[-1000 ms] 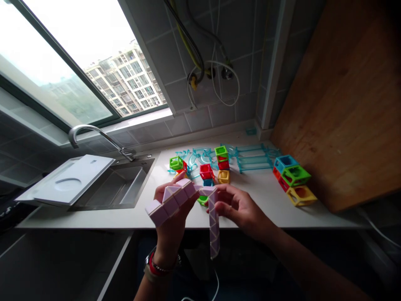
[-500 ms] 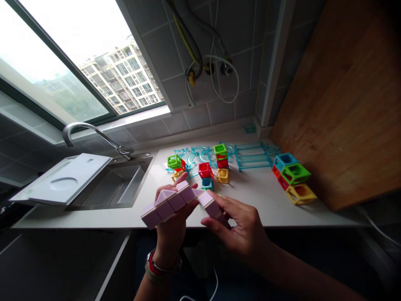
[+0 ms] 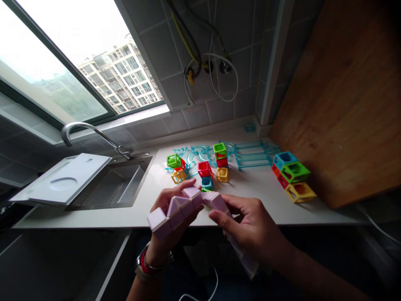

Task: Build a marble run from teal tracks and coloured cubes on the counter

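Note:
A jointed puzzle of pale purple and white blocks is held above the counter's front edge. Its left part lies in my left hand, whose fingers wrap behind it. My right hand pinches the right end between thumb and fingers. From below the right hand a pale, blurred length hangs down; what it is cannot be made out. Just beyond the hands stand a red cube frame on a blue one, and a yellow cube frame.
Green, red and yellow cube frames stand behind my left hand. Clear blue track pieces lie along the back. More stacked cube frames are at the right by a wooden board. A sink with a faucet is left.
The purple puzzle has turned and its bend between the hands has changed shape. My left hand has shifted slightly left and down. A pale length now shows below my right hand.

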A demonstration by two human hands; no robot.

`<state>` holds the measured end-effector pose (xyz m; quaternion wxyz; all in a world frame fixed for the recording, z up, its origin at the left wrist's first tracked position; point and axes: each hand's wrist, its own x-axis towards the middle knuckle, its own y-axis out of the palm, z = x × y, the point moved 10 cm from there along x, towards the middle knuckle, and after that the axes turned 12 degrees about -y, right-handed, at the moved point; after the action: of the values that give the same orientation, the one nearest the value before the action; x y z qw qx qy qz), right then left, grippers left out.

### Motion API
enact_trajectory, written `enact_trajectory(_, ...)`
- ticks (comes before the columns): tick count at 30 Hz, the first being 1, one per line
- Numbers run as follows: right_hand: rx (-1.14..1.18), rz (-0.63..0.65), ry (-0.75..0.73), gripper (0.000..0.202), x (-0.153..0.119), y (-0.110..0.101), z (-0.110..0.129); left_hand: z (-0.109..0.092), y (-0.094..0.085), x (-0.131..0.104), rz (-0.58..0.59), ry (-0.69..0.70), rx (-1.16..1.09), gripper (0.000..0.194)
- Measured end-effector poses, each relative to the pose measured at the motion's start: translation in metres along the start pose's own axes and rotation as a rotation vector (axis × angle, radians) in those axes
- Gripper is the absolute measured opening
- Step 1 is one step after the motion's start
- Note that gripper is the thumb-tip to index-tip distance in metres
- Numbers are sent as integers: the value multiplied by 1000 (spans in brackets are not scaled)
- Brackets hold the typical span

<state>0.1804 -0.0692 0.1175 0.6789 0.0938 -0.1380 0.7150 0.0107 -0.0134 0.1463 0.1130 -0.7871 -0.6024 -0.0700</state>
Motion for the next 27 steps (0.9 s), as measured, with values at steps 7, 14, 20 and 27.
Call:
enact_trajectory(7,551,124,340,70,-8,9,-34,2,26,-7,212,20,117,36)
enact_trajectory(14,757,295,476,58,1,15,-48,29,35,-7,322,-83,82,40)
enact_trajectory(20,425,125,125,39,24,-19,-47,63,24,-5,189,-366,-220,53)
enact_trajectory(27,159,171,-121,39,28,-15,-24,74,29,-11,119,-532,-390,70)
